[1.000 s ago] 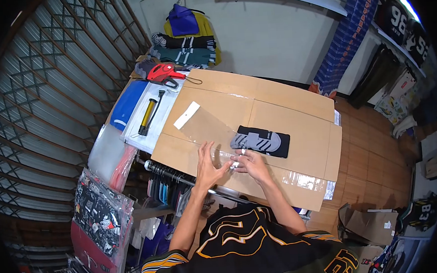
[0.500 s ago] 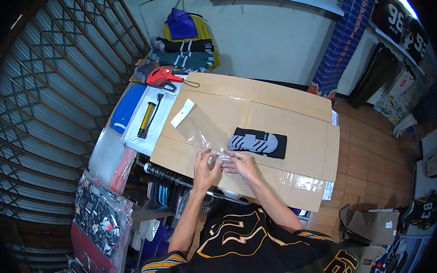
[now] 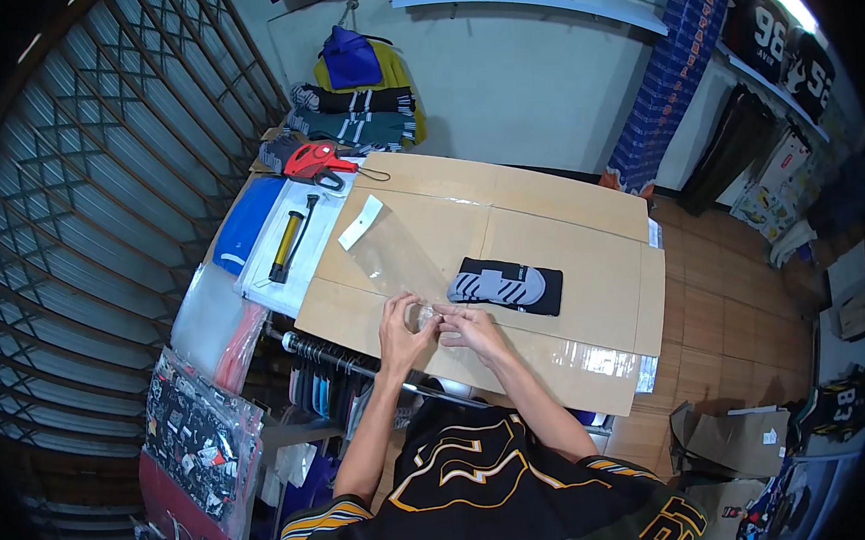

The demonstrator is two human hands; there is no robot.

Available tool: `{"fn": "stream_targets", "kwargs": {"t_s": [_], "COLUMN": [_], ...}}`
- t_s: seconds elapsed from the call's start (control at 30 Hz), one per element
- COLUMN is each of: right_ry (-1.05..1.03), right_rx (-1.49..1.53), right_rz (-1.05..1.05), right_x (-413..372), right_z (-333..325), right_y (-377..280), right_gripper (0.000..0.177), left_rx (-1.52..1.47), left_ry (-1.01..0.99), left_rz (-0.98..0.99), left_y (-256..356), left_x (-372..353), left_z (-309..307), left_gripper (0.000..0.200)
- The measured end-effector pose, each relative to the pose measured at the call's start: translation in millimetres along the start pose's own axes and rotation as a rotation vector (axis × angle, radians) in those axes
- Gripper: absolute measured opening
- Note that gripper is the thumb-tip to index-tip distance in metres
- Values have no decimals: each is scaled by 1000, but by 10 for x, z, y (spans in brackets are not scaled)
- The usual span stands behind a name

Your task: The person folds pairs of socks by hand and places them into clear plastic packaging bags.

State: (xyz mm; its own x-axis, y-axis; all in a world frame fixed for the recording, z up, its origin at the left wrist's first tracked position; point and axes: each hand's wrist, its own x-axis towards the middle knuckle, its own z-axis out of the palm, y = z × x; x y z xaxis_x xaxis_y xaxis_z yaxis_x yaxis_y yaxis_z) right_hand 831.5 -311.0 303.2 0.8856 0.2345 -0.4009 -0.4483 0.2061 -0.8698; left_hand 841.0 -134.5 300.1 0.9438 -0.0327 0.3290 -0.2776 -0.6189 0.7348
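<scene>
A clear plastic bag (image 3: 399,257) with a white hanging tab lies slantwise on the cardboard-covered table (image 3: 549,225). My left hand (image 3: 404,331) pinches the bag's near end with thumb and fingers. Right beside it, my right hand (image 3: 470,329) has its fingertips closed on the same crumpled edge. Both hands sit close together near the front of the table. Folded black-and-grey socks (image 3: 506,286) with dark stripes lie flat just right of the bag, apart from my hands.
At the table's left stand a red tape dispenser (image 3: 315,160) and a yellow-and-black hand pump (image 3: 288,244). Packaged garments (image 3: 201,418) hang at the lower left. Hangers with clothes (image 3: 325,371) are below the front edge. An opened carton (image 3: 730,445) rests on the floor at right.
The view has shifted slightly. My fingertips have moved a little along the bag's near edge, with the right fingers now closer to the left ones. The socks stay in place.
</scene>
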Motion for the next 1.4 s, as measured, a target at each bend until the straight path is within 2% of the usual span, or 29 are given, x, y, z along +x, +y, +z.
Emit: {"fn": "stream_targets", "kwargs": {"t_s": [0.43,0.63,0.73,0.8,0.83,0.9,0.93,1.0,1.03,1.1,1.17,1.23,1.27,1.3,1.37,1.4], "right_ry": [-10,78,113,322,322,578,580,521,525,291,269,417,532,527,691,732], "right_rx": [-140,-94,-171,-678,-679,-861,-864,-1360,-1362,-1420,-1427,-1334,-1307,-1311,-1084,-997], "right_rz": [-124,-157,-133,-223,-223,-659,-655,-739,-734,-494,-512,-422,-481,-481,-502,-603], "right_x": [10,-6,-130,-325,-338,-376,-385,-420,-380,-224,-160,-190,-157,-149,-143,-138], "right_z": [63,87,35,-22,-105,-302,-396,-558,-670,-860,-926,-894,-884,-896,-894,-873], "right_y": [111,174,66,-227,-276,-396,-498,-762,-752,-683,-680,-644,-572,-509,-401,-352], "right_gripper": [39,41,47,56,56,70,70,80,80,86,87,84,81,81,80,79], "left_rx": [12,30,14,18,18,26,36,28,25,15,5,21,20,39,61,46], "left_ry": [17,29,45,67,85,88,90,87,88,84,92,99,101,106,116,115], "left_rz": [52,100,69,56,44,44,44,46,51,49,43,11,6,4,-6,-4], "left_y": [17,55,-54,-117,-145,-182,-197,-192,-185,-177,-169,-157,-152,-149,-135,-118], "left_x": [73,-24,-88,-92,-92,-73,-70,-24,9,76,154,160,155,158,164,163], "left_z": [-66,-49,-12,-18,-16,-10,-4,20,32,58,87,116,130,140,134,123], "left_gripper": [50,41,44,43,43,43,43,43,43,44,44,44,44,43,42,40]}}
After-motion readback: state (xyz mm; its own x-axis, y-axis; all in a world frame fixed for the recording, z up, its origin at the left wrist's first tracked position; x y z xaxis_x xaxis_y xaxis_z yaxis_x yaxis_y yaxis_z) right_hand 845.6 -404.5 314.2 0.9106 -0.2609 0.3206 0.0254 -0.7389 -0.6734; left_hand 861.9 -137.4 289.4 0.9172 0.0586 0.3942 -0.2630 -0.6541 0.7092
